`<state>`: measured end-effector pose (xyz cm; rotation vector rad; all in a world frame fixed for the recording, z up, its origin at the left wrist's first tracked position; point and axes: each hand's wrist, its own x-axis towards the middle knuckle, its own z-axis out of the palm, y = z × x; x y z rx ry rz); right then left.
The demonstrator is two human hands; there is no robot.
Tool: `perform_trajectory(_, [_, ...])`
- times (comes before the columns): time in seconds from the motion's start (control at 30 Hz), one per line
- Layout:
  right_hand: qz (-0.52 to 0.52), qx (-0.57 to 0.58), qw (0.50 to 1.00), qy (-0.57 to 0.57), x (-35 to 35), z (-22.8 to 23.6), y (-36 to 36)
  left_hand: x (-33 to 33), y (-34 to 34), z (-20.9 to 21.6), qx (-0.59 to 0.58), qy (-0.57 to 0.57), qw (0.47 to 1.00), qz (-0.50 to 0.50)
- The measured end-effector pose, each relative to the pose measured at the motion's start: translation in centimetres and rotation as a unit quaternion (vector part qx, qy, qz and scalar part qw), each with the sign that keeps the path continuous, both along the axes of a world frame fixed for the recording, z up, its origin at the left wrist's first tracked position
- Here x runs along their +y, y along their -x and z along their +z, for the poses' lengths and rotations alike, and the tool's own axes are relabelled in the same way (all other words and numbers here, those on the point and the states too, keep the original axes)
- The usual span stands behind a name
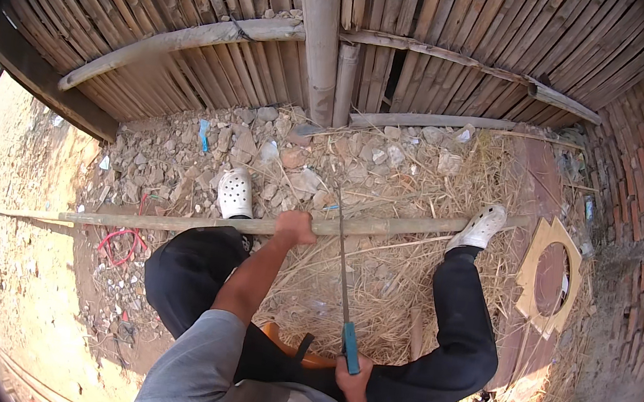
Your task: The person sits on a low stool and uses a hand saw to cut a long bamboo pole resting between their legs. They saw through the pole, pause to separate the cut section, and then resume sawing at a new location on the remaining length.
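A long bamboo pole [400, 226] lies across the scene from far left to right, passing in front of my two white clogs. My left hand [296, 228] is closed around the pole near its middle. In my right hand [353, 375], close to my lap, is the teal handle of a handsaw [351, 347]. Its long thin blade points away from me and crosses the pole just right of my left hand. Whether the teeth sit in a cut is too small to tell.
Rubble and dry straw [391, 291] cover the ground. Ahead stands a bamboo-slat wall [232, 83], with a brick wall [642, 178] at right. A tan board with a round hole [531, 269] lies by my right foot. Under me is an orange seat [313, 358]; pink cord [117, 246] lies left.
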<state>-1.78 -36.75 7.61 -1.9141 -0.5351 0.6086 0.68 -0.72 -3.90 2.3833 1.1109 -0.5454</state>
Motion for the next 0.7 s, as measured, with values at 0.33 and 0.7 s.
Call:
perform_trajectory(0.33, [0.016, 0.037, 0.999, 0.020, 4.1, -0.3, -3.1, 0.9, -0.2, 0.2, 0.005, 0.006, 1.000, -0.007])
perform_trajectory(0.7, [0.003, 0.070, 0.998, -0.002, 10.9, -4.4, -6.3, -0.1, 0.2, 0.1, 0.006, 0.015, 1.000, -0.013])
